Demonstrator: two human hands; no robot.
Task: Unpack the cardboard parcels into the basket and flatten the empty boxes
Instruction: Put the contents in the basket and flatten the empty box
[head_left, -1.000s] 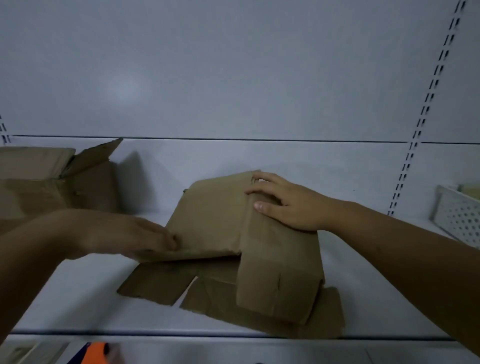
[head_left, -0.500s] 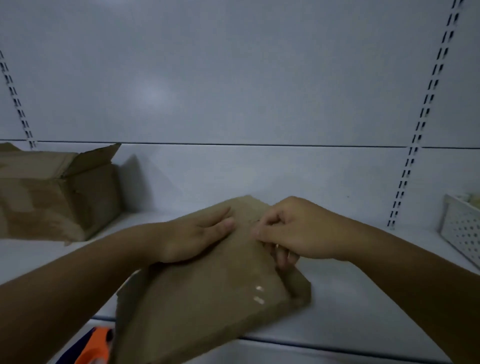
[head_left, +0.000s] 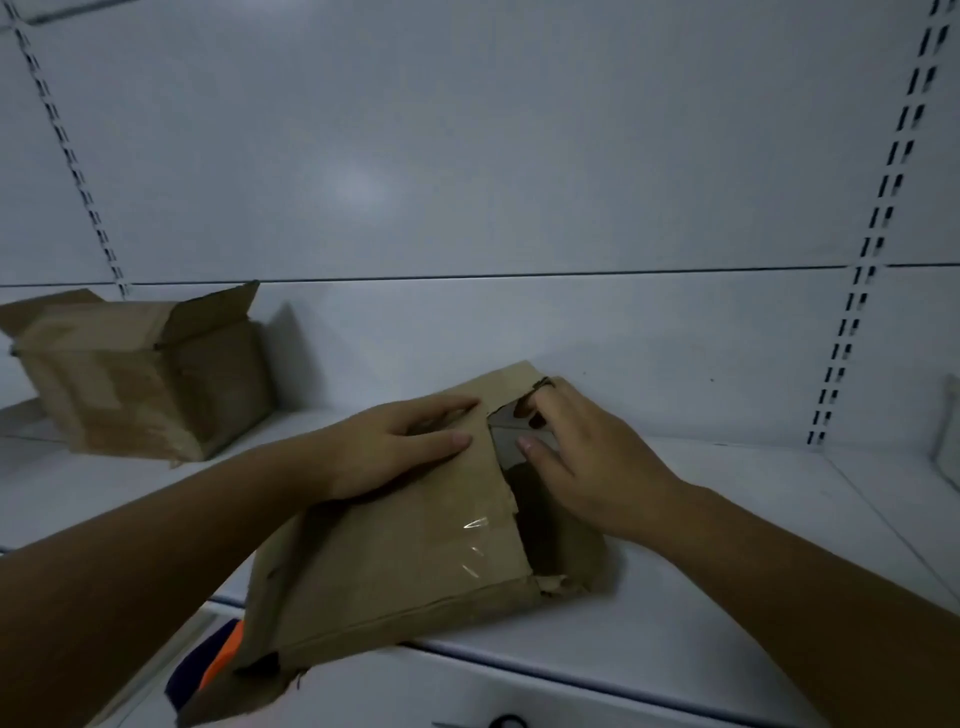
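A brown cardboard parcel (head_left: 395, 561) lies on the white shelf (head_left: 701, 597), its near end hanging over the front edge. Clear tape shines on its top flap. My left hand (head_left: 400, 447) lies flat on that flap, fingers together, pressing it down. My right hand (head_left: 576, 462) is at the parcel's right side, fingers curled into the dark gap under the torn far flap, pulling at it. What is inside the gap is too dark to tell. A second cardboard box (head_left: 150, 374) stands open at the back left.
The white basket (head_left: 948, 421) shows only as a sliver at the right edge. The shelf's back wall carries slotted uprights (head_left: 857, 291). Something orange and dark blue (head_left: 218, 660) lies below the shelf edge at lower left.
The view has swung left and closer. My right hand has moved from the parcel's top to its right side and pried the flap open. My left hand stays pressed on top.
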